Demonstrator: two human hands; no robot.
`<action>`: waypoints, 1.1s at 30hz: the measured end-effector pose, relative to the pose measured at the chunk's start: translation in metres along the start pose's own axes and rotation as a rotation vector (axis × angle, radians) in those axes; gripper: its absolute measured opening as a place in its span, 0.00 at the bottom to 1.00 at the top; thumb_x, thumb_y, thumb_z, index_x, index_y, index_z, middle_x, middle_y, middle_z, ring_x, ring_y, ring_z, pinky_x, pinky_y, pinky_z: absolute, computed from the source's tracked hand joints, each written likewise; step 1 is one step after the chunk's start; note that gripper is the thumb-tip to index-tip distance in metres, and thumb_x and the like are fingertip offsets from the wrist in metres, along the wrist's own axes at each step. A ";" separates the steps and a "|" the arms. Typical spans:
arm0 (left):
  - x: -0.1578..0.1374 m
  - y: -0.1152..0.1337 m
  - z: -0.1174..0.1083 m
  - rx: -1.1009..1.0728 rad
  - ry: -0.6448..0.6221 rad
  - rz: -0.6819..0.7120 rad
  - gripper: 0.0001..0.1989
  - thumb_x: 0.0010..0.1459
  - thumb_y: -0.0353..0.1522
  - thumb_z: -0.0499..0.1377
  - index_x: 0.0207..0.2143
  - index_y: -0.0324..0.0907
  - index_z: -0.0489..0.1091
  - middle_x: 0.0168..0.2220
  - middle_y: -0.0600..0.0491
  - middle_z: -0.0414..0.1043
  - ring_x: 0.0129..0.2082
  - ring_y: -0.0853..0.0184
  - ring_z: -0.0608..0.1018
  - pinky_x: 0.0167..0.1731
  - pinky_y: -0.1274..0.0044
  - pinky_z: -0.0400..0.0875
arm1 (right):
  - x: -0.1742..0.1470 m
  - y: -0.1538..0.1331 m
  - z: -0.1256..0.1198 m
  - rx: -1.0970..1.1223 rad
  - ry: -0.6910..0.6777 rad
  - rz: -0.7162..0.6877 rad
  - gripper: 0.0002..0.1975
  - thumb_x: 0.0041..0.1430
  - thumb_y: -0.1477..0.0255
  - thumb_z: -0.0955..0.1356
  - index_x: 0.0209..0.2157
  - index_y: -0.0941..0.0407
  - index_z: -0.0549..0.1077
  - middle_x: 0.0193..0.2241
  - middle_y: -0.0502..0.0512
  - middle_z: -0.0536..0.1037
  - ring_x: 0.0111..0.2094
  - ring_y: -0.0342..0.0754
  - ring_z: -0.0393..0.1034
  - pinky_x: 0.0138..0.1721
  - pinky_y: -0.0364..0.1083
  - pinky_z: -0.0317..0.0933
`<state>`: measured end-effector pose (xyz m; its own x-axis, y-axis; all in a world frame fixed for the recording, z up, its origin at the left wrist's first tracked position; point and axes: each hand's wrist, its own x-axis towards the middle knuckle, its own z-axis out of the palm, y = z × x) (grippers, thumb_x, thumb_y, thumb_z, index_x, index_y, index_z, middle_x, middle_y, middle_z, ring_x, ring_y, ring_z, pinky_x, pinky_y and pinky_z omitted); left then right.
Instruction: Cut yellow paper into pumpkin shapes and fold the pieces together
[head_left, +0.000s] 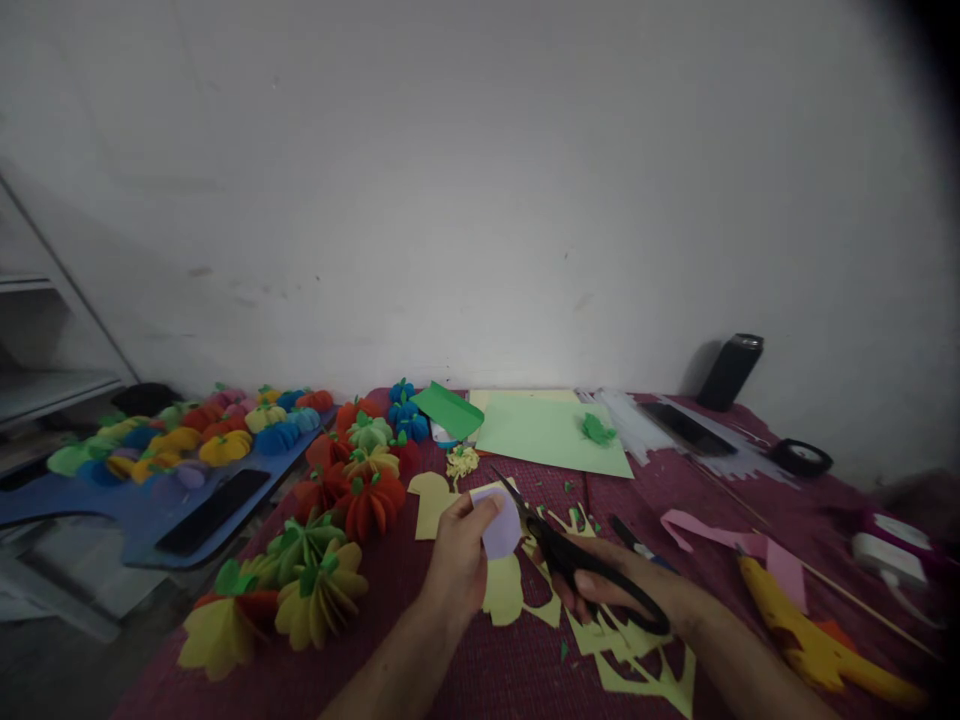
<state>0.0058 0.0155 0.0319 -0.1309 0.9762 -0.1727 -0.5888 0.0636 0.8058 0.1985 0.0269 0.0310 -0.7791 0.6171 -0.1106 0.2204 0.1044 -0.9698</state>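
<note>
Paper piece [501,525]: pinched by left hand [459,560] fingers, to be turned slowly into the blades.
Scissors [570,560]: gripped by right hand [600,590], fingers looped through handles; short snips are advised.

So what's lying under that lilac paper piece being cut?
Under the lilac piece lie yellow paper scraps on the red cloth. The left hand holds it; the scissors cover its right edge, so what's beneath there is hidden.

Count: 1 scissors [570,550], 1 lavender paper piece [501,525], 1 green sheet [551,435], 2 phones [212,510], 1 tape roll [801,457].
</note>
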 end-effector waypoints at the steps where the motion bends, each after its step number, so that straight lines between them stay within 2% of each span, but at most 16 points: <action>1: 0.000 0.000 0.000 -0.005 -0.003 -0.008 0.10 0.38 0.32 0.64 0.26 0.36 0.70 0.20 0.56 0.70 0.19 0.72 0.71 0.21 0.80 0.62 | 0.001 0.001 0.000 0.015 -0.001 -0.004 0.25 0.52 0.53 0.62 0.44 0.57 0.64 0.28 0.52 0.67 0.27 0.42 0.62 0.28 0.42 0.57; 13: 0.000 -0.003 -0.001 -0.002 -0.017 -0.016 0.10 0.39 0.32 0.63 0.26 0.36 0.70 0.20 0.55 0.70 0.19 0.72 0.70 0.21 0.79 0.62 | 0.001 0.001 0.002 0.083 -0.008 -0.034 0.20 0.53 0.56 0.63 0.38 0.58 0.64 0.27 0.51 0.68 0.25 0.42 0.62 0.28 0.42 0.58; 19: -0.001 -0.001 0.001 -0.002 0.012 -0.023 0.10 0.37 0.32 0.64 0.25 0.36 0.70 0.19 0.55 0.70 0.19 0.72 0.70 0.21 0.80 0.62 | 0.001 -0.001 0.003 0.080 0.017 -0.025 0.19 0.54 0.57 0.63 0.38 0.59 0.66 0.25 0.50 0.66 0.23 0.39 0.61 0.23 0.40 0.56; 33: -0.001 0.001 0.000 0.003 -0.015 -0.014 0.08 0.39 0.31 0.63 0.25 0.36 0.70 0.19 0.56 0.69 0.19 0.73 0.69 0.21 0.80 0.61 | -0.001 -0.003 0.005 0.173 0.051 -0.007 0.19 0.52 0.56 0.64 0.34 0.59 0.65 0.20 0.48 0.65 0.19 0.36 0.58 0.18 0.37 0.53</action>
<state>0.0058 0.0144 0.0328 -0.1105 0.9783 -0.1750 -0.5878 0.0777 0.8053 0.1957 0.0226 0.0329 -0.7486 0.6558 -0.0973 0.1077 -0.0245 -0.9939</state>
